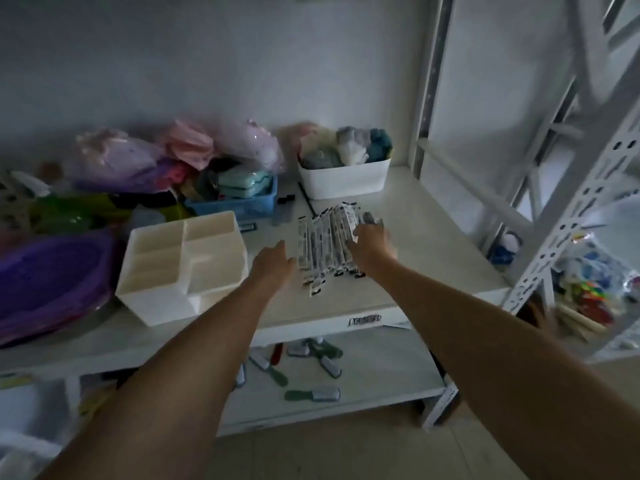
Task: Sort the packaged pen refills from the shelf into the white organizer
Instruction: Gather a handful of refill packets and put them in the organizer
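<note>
A fanned pile of packaged pen refills (320, 244) in clear black-printed sleeves lies on the white shelf (433, 251). My right hand (372, 242) rests on the pile's right side, its fingers closed around some of the packs. My left hand (272, 259) hovers at the pile's left edge, fingers apart and holding nothing. To the left stands the white organizer (157, 292), with several open compartments that look empty.
A white bin (343, 181) of cloth items stands behind the refills. A blue basket (239, 202), plastic bags and a purple basin (52, 278) crowd the left. Brushes (311, 394) lie on the lower shelf. A perforated metal upright (568, 216) rises at right.
</note>
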Tool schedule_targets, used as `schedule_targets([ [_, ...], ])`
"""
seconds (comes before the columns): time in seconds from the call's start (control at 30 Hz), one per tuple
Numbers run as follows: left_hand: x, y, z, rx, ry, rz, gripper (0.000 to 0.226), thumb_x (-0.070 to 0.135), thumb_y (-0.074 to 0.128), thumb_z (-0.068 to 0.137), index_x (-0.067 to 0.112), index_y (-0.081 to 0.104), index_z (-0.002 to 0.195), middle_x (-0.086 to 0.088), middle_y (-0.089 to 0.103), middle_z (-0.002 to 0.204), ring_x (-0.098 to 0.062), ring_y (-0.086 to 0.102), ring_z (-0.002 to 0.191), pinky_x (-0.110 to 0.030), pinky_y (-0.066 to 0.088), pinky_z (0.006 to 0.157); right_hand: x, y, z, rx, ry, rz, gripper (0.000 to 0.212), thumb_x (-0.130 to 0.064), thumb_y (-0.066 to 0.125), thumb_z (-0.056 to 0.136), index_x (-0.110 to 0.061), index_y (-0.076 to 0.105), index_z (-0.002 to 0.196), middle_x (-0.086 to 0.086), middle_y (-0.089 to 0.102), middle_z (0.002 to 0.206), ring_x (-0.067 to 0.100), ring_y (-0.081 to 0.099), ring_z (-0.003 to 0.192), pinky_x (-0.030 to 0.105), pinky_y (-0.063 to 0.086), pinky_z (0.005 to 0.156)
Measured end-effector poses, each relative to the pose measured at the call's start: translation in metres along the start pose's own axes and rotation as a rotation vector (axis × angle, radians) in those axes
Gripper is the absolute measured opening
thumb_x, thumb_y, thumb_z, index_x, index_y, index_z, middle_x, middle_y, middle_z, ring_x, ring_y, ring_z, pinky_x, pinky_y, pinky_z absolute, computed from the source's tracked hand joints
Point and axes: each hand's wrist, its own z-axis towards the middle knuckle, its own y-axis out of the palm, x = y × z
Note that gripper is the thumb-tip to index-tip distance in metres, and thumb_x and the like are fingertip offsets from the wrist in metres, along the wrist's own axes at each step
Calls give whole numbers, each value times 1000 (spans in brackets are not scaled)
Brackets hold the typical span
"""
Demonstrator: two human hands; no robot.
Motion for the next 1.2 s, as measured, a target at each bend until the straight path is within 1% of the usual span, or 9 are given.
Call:
schedule_targets([
  [0.13,19,16,44,8,-9,-281,30,23,46,93,3,60,111,-21,62,121,-30,61,102,-35,47,89,-5,27,39,3,116,-43,71,-49,60,79,-4,36,129,15,37,140,32,45,122,45,46,94],
  [0.2,33,29,55,-64,17,-427,27,22,48,93,5,64,104,-22,68,109,-28,66,86,-34,52,81,-3,41,54,-30,188,-112,87,-55,61,74,-3,25,135,20,35,135,33,50,114,43,48,90],
  [0.4,36,39,76,-186,-68,-738,36,25,47,94,2,55,120,-24,67,106,-30,68,77,-35,57,77,3,57,75,21,207,-161,58,-41,45,90,-2,31,131,20,46,124,29,60,94,35,47,69],
  [0.5,38,36,82,-200,-76,-808,39,31,48,92,1,58,115,-20,67,99,-20,63,69,-34,55,78,0,49,77,83,172,-70,33,-26,37,95,-4,43,118,15,59,112,27,59,83,33,42,64],
  [0.63,54,25,78,-94,-39,-725,45,40,46,91,3,63,110,-19,67,110,-32,63,101,-42,49,96,-6,33,71,127,111,29,24,-18,32,96,-3,48,103,16,62,107,29,59,83,36,47,67],
  [0.77,71,2,64,-105,5,-775,47,49,42,90,8,65,84,-13,67,86,-28,62,86,-34,47,78,-18,10,61,175,37,112,24,-25,33,96,-4,44,94,17,61,104,27,51,74,36,42,63],
  [0.93,79,-35,34,-146,91,-743,60,57,29,90,16,50,129,-12,53,134,-30,50,121,-41,41,100,-35,-11,38,217,-156,122,26,-29,29,96,-6,39,94,20,60,104,36,59,87,42,44,67],
  [1.07,73,-64,17,-134,141,-732,59,57,32,90,14,48,127,-8,61,109,-21,55,94,-30,45,77,-57,-19,16,180,-300,197,19,-31,25,93,-15,31,89,17,62,99,37,61,84,46,48,70],
  [1.2,46,-99,5,-61,163,-689,49,53,41,89,12,53,113,1,55,78,-12,50,69,-20,42,55,-91,-22,3,112,-406,145,38,-35,21,92,-11,42,112,18,62,108,37,60,92,40,45,74],
])
